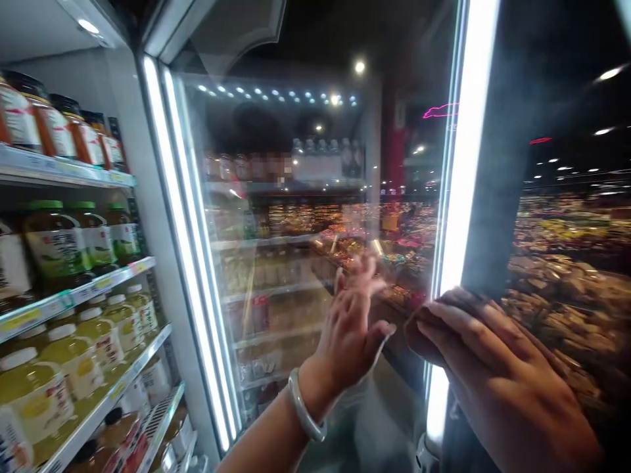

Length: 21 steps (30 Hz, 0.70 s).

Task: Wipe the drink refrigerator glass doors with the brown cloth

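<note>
On the left, juice bottles [73,358] are standing in rows on the cooler shelves [98,286], labels facing out where shoppers can read them. The left hand [352,332] is pressing flat, fingers spread and gripping nothing, on the open glass door [296,263], seemingly to steady it. The right hand [497,368] is flattening a dark cloth [419,328], probably a wiping rag, against the door's lit edge.

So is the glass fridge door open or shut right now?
Open: the glass door is swung out from the shelves, left hand flat against it.
</note>
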### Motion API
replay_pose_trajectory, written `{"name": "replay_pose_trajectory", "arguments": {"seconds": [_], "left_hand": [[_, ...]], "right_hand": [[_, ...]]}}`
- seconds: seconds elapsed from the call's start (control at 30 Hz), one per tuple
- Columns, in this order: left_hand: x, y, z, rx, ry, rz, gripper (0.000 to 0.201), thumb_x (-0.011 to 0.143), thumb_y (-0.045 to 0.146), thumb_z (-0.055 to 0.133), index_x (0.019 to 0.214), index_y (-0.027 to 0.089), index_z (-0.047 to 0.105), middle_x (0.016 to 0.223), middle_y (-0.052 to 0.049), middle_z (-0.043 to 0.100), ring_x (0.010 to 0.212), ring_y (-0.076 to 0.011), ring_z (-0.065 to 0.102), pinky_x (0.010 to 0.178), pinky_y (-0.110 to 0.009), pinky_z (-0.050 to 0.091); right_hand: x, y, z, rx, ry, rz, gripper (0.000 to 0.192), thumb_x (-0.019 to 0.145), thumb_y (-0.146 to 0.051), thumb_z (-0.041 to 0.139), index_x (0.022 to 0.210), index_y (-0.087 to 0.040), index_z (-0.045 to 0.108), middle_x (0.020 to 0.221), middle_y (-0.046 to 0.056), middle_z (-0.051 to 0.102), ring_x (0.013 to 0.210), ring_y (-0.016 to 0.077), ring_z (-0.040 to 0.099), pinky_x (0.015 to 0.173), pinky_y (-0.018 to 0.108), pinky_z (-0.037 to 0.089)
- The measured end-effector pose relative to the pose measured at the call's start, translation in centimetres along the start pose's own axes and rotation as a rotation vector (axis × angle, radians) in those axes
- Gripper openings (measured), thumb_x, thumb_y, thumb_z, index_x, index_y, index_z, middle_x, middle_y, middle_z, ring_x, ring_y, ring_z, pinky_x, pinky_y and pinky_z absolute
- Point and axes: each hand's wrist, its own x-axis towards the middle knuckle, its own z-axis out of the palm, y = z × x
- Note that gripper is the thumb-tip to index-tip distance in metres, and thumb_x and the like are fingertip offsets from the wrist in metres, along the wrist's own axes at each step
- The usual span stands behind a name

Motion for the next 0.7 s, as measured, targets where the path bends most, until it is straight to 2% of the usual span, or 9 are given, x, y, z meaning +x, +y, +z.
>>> {"name": "replay_pose_trajectory", "arguments": {"seconds": [0.1, 0.17, 0.27, 0.37, 0.43, 0.57, 0.7], "left_hand": [[1.6, -3.0, 1.0, 0.004, 0.041, -0.006, 0.088, 0.103, 0.070, 0.024, 0.169, 0.017, -0.001, 0.177, -0.016, 0.007, 0.165, -0.0268, 0.000, 0.135, -0.055, 0.011], [2.0, -4.6, 1.4, -0.034, 0.031, 0.053, 0.083, 0.105, 0.065, 0.020, 0.169, 0.022, -0.011, 0.178, -0.013, 0.003, 0.164, -0.0257, -0.003, 0.135, -0.053, 0.013], [1.8, -5.9, 1.7, -0.119, 0.068, 0.138, 0.076, 0.106, 0.063, 0.013, 0.170, 0.025, -0.004, 0.178, -0.011, 0.010, 0.164, -0.0258, 0.002, 0.135, -0.052, 0.019], [1.5, -6.3, 1.6, -0.123, 0.094, 0.199, 0.082, 0.104, 0.066, 0.016, 0.170, 0.021, -0.003, 0.176, -0.014, 0.017, 0.164, -0.0270, 0.004, 0.135, -0.052, 0.022], [1.6, -6.4, 1.5, -0.096, 0.090, 0.234, 0.086, 0.103, 0.067, 0.022, 0.170, 0.018, -0.002, 0.175, -0.015, 0.020, 0.164, -0.0283, 0.005, 0.135, -0.052, 0.022], [3.0, -6.8, 1.2, -0.076, 0.060, 0.270, 0.096, 0.099, 0.074, 0.029, 0.170, 0.016, 0.000, 0.175, -0.016, 0.021, 0.164, -0.0293, 0.008, 0.135, -0.052, 0.019], [4.9, -7.4, 0.1, -0.103, 0.039, 0.272, 0.099, 0.096, 0.077, 0.029, 0.170, 0.019, -0.003, 0.176, -0.014, 0.014, 0.164, -0.0285, 0.007, 0.136, -0.052, 0.015]], "right_hand": [[3.5, -1.9, 1.8, -0.157, -0.037, -0.005, 0.037, 0.104, -0.023, 0.054, 0.139, -0.027, 0.066, 0.145, 0.005, 0.066, 0.143, 0.0316, 0.056, 0.127, 0.053, 0.044], [5.7, -3.1, 3.8, -0.169, 0.005, -0.032, 0.041, 0.103, -0.020, 0.055, 0.143, -0.025, 0.062, 0.146, 0.007, 0.065, 0.149, 0.0309, 0.050, 0.127, 0.051, 0.045], [7.5, -4.1, 6.9, -0.161, -0.052, -0.037, 0.043, 0.103, -0.021, 0.052, 0.145, -0.022, 0.058, 0.152, 0.010, 0.059, 0.155, 0.0327, 0.040, 0.124, 0.056, 0.048], [8.2, -3.8, 8.7, -0.164, -0.091, -0.026, 0.044, 0.102, -0.033, 0.054, 0.143, -0.019, 0.057, 0.153, 0.016, 0.055, 0.156, 0.0374, 0.037, 0.123, 0.063, 0.047], [8.9, -3.1, 8.6, -0.199, -0.076, -0.018, 0.047, 0.102, -0.036, 0.052, 0.145, -0.016, 0.055, 0.152, 0.018, 0.054, 0.156, 0.0385, 0.035, 0.125, 0.065, 0.042], [10.9, -1.9, 7.5, -0.330, 0.028, 0.039, 0.041, 0.104, -0.021, 0.046, 0.143, -0.018, 0.056, 0.153, 0.015, 0.054, 0.158, 0.0338, 0.034, 0.129, 0.058, 0.041], [9.8, -2.7, 8.1, -0.388, 0.055, 0.068, 0.048, 0.104, -0.019, 0.049, 0.152, -0.020, 0.049, 0.156, 0.014, 0.051, 0.157, 0.0325, 0.037, 0.130, 0.057, 0.040]]}}
